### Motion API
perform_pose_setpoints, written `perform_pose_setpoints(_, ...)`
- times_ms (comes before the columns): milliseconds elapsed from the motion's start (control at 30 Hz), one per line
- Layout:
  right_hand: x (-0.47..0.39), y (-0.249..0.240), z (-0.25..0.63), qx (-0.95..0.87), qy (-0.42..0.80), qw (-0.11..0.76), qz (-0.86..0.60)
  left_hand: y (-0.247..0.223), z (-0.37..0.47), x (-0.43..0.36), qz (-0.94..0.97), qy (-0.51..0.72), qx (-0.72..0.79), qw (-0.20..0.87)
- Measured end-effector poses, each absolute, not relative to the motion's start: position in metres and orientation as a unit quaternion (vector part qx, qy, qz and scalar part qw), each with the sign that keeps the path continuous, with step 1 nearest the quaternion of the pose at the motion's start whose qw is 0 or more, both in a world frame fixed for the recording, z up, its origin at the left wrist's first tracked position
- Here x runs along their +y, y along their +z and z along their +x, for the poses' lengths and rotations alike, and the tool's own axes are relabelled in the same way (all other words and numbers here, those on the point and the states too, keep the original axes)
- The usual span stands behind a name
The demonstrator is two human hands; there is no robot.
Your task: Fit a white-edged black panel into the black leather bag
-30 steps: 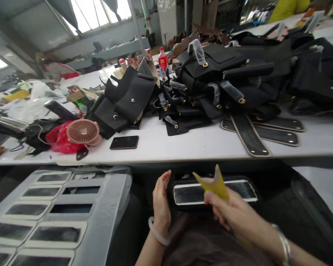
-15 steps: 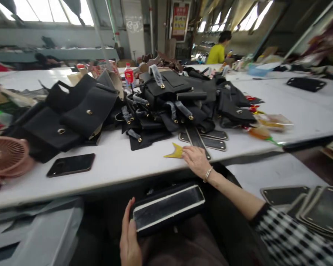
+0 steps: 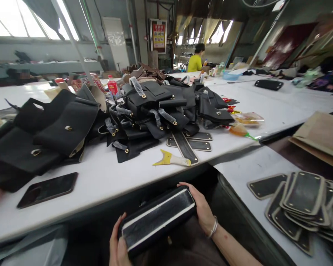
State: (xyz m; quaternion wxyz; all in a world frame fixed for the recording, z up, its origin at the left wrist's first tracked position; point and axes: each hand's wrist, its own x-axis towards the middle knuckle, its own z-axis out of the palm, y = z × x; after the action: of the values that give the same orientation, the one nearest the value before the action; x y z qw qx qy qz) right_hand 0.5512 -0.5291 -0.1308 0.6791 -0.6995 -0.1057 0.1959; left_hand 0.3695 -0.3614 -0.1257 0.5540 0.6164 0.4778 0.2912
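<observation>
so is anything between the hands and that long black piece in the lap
No. The left hand and right hand already grip the ends of the black piece, skin on it, nothing visible between.

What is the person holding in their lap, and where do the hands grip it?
A long black bag base with a pale glued rim, held by its two short ends: left hand at the near end, right hand at the far end.

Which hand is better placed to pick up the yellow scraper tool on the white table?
Right. The right hand grips the black bag base on the end nearer the yellow scraper tool; the left hand is farther away.
</observation>
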Motion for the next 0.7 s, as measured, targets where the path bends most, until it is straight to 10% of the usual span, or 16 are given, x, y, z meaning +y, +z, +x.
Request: perform_pose_setpoints(700, -0.532, -0.111, 0.528, 0.032, 0.189, 0.654, -0.732, -0.116, 0.351, -0.345, 0.581, 0.255, 0.392, 0.666)
